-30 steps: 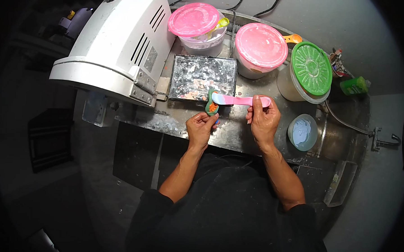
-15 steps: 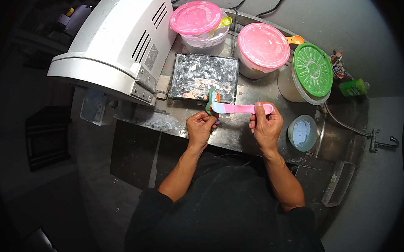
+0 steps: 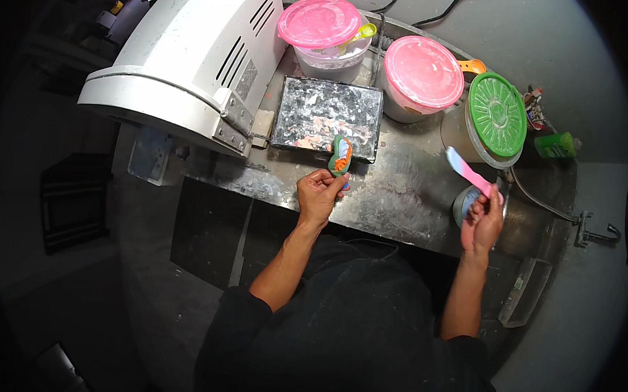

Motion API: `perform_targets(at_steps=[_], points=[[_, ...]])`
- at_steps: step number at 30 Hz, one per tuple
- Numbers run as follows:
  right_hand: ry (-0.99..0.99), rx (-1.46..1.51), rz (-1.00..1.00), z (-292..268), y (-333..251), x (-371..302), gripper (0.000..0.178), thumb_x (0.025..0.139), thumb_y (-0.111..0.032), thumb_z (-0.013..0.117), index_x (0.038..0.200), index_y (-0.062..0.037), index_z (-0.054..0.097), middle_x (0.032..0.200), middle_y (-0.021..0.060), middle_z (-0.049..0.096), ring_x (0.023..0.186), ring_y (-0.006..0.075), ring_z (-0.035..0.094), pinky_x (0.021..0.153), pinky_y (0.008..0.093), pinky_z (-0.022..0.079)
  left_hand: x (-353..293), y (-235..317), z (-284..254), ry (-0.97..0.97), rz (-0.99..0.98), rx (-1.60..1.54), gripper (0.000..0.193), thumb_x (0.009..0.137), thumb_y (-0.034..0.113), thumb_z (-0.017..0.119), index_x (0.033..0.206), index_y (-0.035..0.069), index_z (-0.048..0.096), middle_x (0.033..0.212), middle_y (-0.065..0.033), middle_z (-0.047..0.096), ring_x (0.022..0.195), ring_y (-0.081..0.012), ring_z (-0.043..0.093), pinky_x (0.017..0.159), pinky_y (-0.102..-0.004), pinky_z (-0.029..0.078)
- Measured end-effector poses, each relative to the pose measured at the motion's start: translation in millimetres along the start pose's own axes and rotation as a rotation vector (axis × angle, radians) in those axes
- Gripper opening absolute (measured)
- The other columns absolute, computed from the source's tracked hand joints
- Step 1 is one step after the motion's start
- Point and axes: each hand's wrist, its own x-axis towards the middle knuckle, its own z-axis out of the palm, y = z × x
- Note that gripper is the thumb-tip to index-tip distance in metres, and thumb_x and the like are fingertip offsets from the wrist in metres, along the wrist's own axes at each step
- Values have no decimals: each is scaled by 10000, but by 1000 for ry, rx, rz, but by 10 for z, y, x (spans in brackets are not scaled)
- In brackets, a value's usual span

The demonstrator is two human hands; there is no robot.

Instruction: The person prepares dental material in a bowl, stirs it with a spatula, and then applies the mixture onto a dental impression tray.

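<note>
The pink spatula [image 3: 474,179] has just left the green-and-orange piece [image 3: 339,156]: half a second ago its pale blue blade lay against it, and now the right hand [image 3: 484,221] has carried it well off to the right, blade pointing up and left. The right thumb and fingers are closed around the end of the handle, near the bowl [image 3: 457,213] of pale blue paste, which the hand partly hides (whether it touches the bowl, I cannot tell). The left hand [image 3: 319,195] stays put, thumb and fingers pinching the lower end of the piece, which stands up from the fingertips just in front of the smeared black box [image 3: 295,100]. With the blade away, nothing is being spread at this instant, and the piece shows pale blue inside with orange bare along one side and below; the coating looks partial.
</note>
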Motion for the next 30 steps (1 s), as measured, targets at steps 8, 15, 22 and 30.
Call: perform_targets(at_steps=[8, 15, 22, 30], points=[[282, -88, -216, -1090, -245, 145, 145, 959, -213, 629, 896, -84, 605, 671, -7, 532, 495, 57, 444, 416, 189, 291, 39, -44, -23, 46, 39, 102, 91, 832, -1, 735, 825, -17, 646, 714, -78, 672, 601, -80, 596, 552, -199, 455], [385, -138, -261, -1367, -183, 50, 158, 949, -224, 644, 864, -101, 592, 649, -12, 530, 483, 44, 438, 412, 181, 288, 90, -144, -89, 139, 367, 345, 116, 791, -53, 742, 862, -55, 650, 721, -17, 626, 681, -41, 571, 604, -199, 459], [398, -211, -286, -1480, -123, 52, 168, 949, -246, 651, 896, -98, 591, 658, -13, 541, 498, 39, 443, 429, 171, 299, 128, -102, -25, 121, 158, 94, 56, 846, 2, 736, 876, -17, 693, 785, -68, 693, 696, -128, 675, 560, -214, 489], [331, -471, -338, -1392, -29, 11, 191, 971, -249, 629, 1038, -70, 636, 729, -16, 577, 590, 36, 485, 514, 179, 361, 212, -167, -135, 16, 57, -33, 88, 849, 37, 747, 901, -15, 698, 847, -88, 709, 768, -182, 706, 584, -228, 502]])
